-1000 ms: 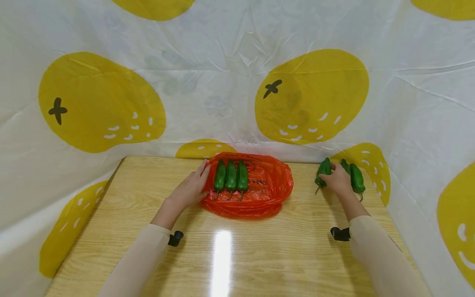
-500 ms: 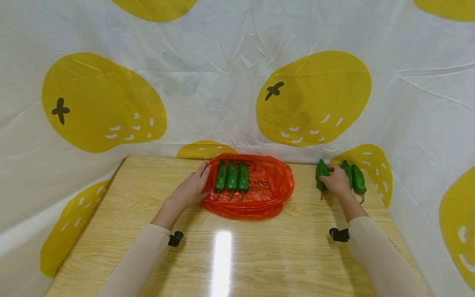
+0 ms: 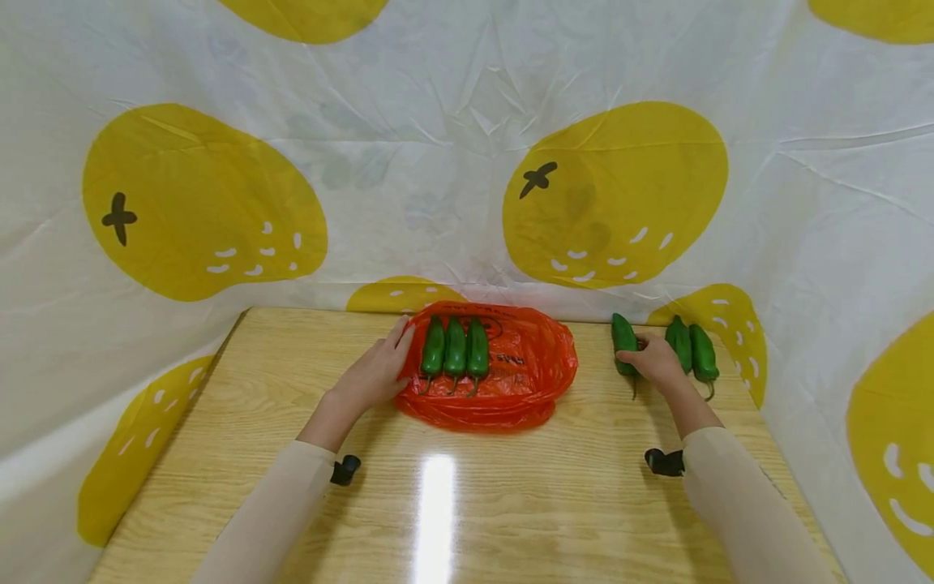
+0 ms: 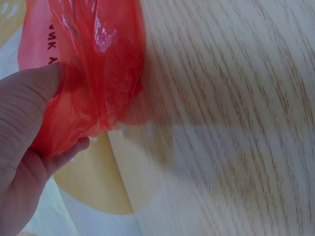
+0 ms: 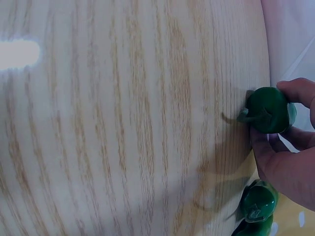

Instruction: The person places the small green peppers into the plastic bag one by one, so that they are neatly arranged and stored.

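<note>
Head view: our right hand (image 3: 659,359) pinches green pepper (image 3: 623,334) near far right corner of worktop (image 3: 554,503); our left hand (image 3: 374,370) grips red bag (image 3: 560,365) near far edge. Handling: likely light, firm, slick; we judge mid-body best hold.

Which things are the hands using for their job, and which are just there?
Probably for the job:
red bag, held by the left hand
three green peppers lying on it
one pepper pinched by the right hand
two peppers beside that hand

Just there:
wooden table underneath
fruit-patterned cloth behind
</note>
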